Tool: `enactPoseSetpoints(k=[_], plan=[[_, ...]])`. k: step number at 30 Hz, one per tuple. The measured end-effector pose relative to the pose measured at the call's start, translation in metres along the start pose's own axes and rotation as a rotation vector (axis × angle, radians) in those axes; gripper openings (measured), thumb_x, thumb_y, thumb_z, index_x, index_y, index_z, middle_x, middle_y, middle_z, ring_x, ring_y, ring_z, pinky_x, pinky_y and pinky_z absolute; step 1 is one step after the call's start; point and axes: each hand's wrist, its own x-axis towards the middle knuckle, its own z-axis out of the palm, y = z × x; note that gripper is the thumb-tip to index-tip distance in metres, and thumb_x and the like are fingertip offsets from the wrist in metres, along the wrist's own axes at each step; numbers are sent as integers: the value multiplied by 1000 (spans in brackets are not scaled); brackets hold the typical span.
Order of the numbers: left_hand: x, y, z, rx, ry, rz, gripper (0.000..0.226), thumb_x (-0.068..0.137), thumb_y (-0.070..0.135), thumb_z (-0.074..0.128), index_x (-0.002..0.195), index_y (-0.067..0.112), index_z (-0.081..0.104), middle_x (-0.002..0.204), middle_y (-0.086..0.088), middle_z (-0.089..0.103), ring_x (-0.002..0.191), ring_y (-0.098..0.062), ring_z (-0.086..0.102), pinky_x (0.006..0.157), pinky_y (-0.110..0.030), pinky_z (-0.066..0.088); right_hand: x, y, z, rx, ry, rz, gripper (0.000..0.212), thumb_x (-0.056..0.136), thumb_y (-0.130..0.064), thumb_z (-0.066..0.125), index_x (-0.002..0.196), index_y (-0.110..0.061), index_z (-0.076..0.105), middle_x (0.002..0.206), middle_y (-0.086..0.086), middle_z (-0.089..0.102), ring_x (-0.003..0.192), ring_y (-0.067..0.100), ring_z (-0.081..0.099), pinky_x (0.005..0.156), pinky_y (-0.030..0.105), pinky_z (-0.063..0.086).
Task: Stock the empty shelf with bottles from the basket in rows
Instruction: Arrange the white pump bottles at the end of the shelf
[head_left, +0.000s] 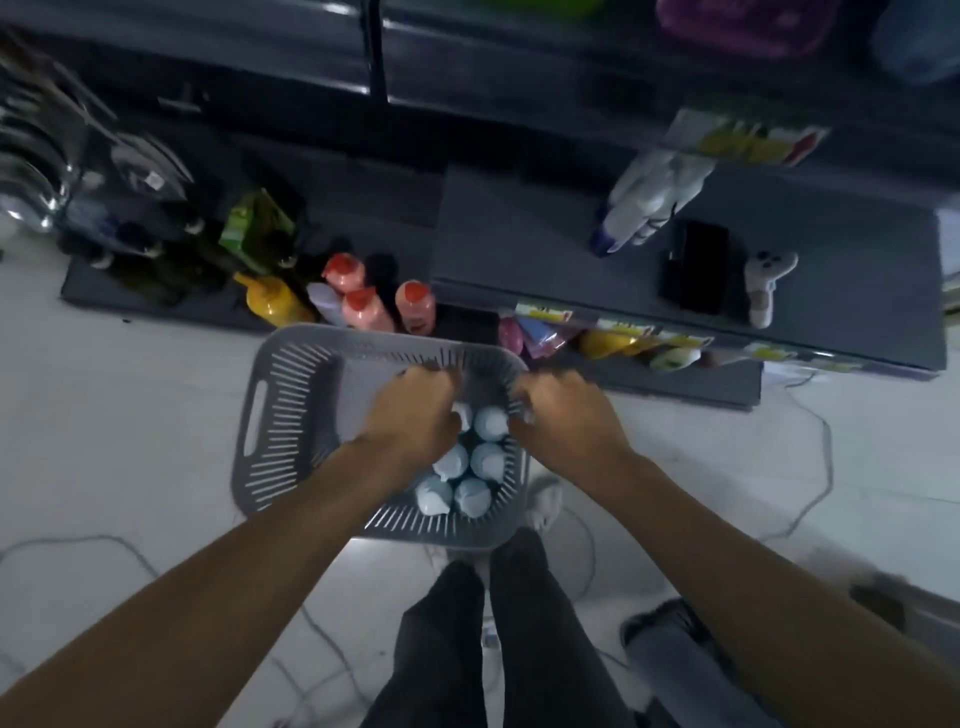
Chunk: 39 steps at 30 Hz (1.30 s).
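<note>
Bottles (470, 470) stand upright in basket (291, 395); both hands reach in

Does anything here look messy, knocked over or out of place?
The pale bottles stand upright in neat pairs in the basket, nothing spilled. Odd bits: a phone and a white spray bottle lie flat on the grey shelf, and loose cables trail across the floor.

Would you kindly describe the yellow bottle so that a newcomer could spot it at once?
Start at the grey basket on the floor and look just past its far rim to the low dark shelf. The yellow bottle stands there, left of three pink bottles with red caps. It is the only yellow one in that cluster.
</note>
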Motion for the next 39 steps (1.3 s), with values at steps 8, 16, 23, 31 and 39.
enactPoseSetpoints(k=[8, 16, 23, 31, 39], plan=[[25, -5, 69, 128, -66, 4, 49, 90, 9, 63, 137, 17, 53, 128, -9, 51, 109, -33, 61, 83, -40, 51, 33, 3, 83, -35, -56, 25, 22, 91, -12, 58, 113, -9, 64, 115, 13, 65, 99, 35, 65, 75, 36, 48], [40, -18, 96, 191, -8, 30, 46, 85, -1, 61, 128, 14, 54, 118, -11, 54, 101, -34, 62, 66, -37, 38, 59, -4, 112, -154, -27, 0, 20, 96, -5, 51, 109, -7, 65, 110, 14, 63, 92, 32, 67, 70, 36, 50], [44, -21, 105, 213, 57, 86, 39, 59, -3, 81, 93, 12, 69, 87, -10, 63, 68, -30, 65, 51, -29, 32, 63, -4, 117, -194, -28, 14, 24, 93, -2, 52, 114, -7, 64, 117, 15, 60, 94, 36, 67, 69, 38, 49], [46, -20, 106, 249, 78, 118, 29, 64, 5, 83, 90, 15, 74, 84, -8, 66, 66, -28, 67, 49, -29, 41, 63, -4, 119, -227, -20, 0, 25, 95, -6, 51, 115, -9, 65, 122, 14, 58, 98, 32, 67, 76, 37, 52], [37, -15, 91, 333, 62, 58, 24, 92, 6, 61, 114, 14, 65, 112, -8, 58, 97, -30, 63, 66, -33, 36, 59, -4, 115, -191, 46, -3, 19, 93, -6, 56, 106, -8, 68, 110, 12, 63, 92, 30, 68, 74, 37, 54]])
